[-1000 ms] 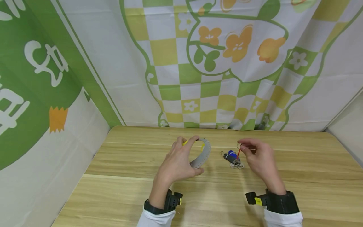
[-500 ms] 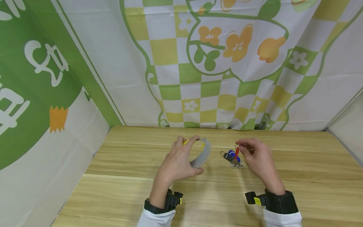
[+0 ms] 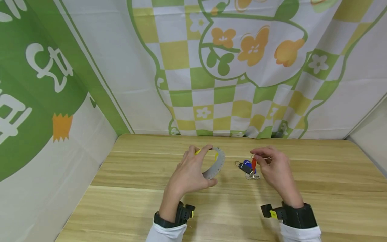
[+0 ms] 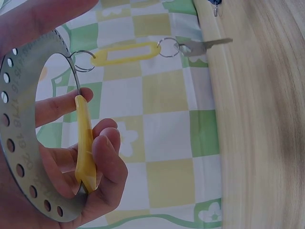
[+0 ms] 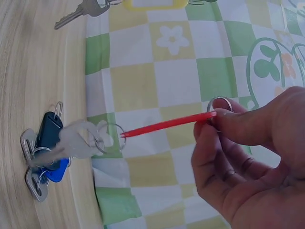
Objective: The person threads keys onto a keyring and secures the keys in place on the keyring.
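My left hand [image 3: 188, 171] grips a curved grey metal key holder [image 4: 19, 138] with numbered holes, its fingers curled round the yellow handle [image 4: 85, 143]. From this holder hangs a yellow key tag [image 4: 126, 53] with a key [image 4: 195, 49] on its lower ring. To the right, my right hand [image 3: 277, 169] pinches the upper end of a red key tag [image 5: 167, 125] between thumb and forefinger, a split ring [image 5: 220, 101] at that end. Blurred keys [image 5: 76, 139] dangle from the tag's lower ring. Beneath lie a black tag [image 5: 49, 131] and a blue tag [image 5: 57, 171] with keys.
The wooden table [image 3: 145, 208] runs back to a checked, flowered curtain [image 3: 222, 101]. A green and white printed cloth [image 3: 99, 141] hangs at the left. Each wrist wears a black strap with a camera [image 3: 300, 215].
The red tag has turned from edge-on to show more of its face, while its keys sway. My right hand has shifted slightly left. The left hand and key holder stay where they were.
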Tool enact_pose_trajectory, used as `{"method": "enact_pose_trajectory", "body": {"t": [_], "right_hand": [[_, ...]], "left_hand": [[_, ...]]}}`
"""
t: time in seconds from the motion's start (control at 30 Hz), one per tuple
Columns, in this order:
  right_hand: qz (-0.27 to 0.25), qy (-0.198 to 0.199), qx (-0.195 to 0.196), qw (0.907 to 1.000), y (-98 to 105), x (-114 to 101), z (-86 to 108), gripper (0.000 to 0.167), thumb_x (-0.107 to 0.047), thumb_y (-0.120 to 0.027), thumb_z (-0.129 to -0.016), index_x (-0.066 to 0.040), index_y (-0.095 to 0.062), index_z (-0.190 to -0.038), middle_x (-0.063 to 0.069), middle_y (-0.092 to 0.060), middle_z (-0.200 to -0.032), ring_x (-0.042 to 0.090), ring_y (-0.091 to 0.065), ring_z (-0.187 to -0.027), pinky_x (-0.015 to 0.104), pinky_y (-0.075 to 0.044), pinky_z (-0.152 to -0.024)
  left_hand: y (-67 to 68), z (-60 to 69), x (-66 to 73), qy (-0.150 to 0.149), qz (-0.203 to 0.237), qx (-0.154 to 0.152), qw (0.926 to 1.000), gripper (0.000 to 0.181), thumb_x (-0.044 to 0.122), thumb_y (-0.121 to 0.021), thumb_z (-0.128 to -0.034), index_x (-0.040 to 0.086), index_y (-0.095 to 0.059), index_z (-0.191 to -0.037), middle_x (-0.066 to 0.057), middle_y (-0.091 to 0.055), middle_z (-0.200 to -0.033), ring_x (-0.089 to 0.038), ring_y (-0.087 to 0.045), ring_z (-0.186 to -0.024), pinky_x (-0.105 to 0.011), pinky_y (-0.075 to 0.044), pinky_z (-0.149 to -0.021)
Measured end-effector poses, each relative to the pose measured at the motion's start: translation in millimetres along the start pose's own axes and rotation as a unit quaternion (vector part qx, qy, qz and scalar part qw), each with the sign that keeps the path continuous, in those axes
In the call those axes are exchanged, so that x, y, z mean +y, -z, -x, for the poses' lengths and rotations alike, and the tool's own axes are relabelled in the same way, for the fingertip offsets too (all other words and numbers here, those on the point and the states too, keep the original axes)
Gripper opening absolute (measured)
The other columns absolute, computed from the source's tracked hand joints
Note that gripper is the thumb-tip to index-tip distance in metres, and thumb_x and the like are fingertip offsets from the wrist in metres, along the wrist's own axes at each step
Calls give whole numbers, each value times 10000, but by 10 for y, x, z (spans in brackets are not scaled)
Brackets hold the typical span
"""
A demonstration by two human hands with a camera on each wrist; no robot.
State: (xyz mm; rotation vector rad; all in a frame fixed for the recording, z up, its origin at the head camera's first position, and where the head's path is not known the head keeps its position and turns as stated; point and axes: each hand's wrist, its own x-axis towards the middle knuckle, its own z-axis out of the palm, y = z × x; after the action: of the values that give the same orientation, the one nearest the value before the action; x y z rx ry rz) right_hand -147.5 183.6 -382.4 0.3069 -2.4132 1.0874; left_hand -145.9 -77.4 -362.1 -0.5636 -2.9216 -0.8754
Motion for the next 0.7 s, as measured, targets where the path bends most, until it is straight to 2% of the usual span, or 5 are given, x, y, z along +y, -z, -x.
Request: {"method": "enact_pose_trajectory", "body": {"t": [0.13,0.3,0.7], "right_hand": [[-110,149,288,9994,-20,-12,-5,172,130,-748,-831,24,-757,-965,114,-714,-893,252,-685,-759,124,-489,-685],[-150,267,542,9981,-47,-27,-16,158,113,-791,-798,13,-738,-908,104,-734,-856,228,-696,-728,98,-485,-681],[-114,213,465,9986,-89,-53,-3,131,94,-809,-787,9,-722,-834,94,-722,-785,230,-704,-681,73,-472,-646]], "left_hand": [[10,4,9,7,4,-10,10000,1014,385,-926,-659,254,-432,-1534,-191,-470,-1295,-310,-518,-1074,-390,-459,-662],[14,3,17,8,6,-22,10000,1017,379,-927,-660,253,-429,-1538,-193,-472,-1303,-315,-517,-1082,-389,-464,-666],[7,9,10,25,20,-11,10000,1014,376,-922,-650,270,-435,-1533,-184,-470,-1307,-314,-509,-1119,-423,-474,-689]]}}
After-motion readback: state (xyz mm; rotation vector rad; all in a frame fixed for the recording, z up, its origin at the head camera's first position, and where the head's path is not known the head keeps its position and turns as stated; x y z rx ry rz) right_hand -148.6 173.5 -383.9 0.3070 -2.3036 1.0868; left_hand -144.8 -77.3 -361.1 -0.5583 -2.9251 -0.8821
